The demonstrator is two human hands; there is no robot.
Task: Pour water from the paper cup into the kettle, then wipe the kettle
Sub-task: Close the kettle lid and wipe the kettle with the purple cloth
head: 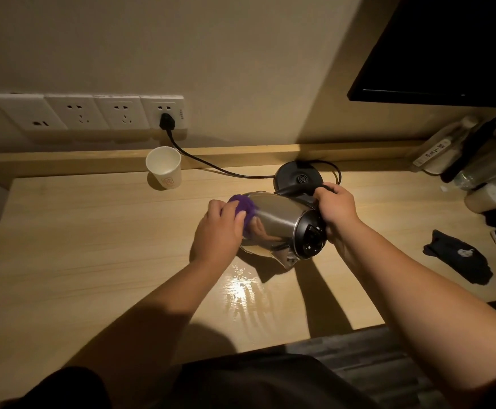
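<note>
The stainless-steel kettle with a black lid is held tipped on its side above the pale wooden desk, long axis running left to right. Its handle is clenched by the right hand; a purple cloth is pressed against its base end by the left hand's fingers. The white paper cup stands well apart by the wall, and spilled water glistens below the kettle.

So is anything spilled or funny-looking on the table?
Yes. A shiny wet patch lies on the wooden table below the steel kettle, which looks like spilled water. The kettle is tipped on its side, off its round black base.
</note>
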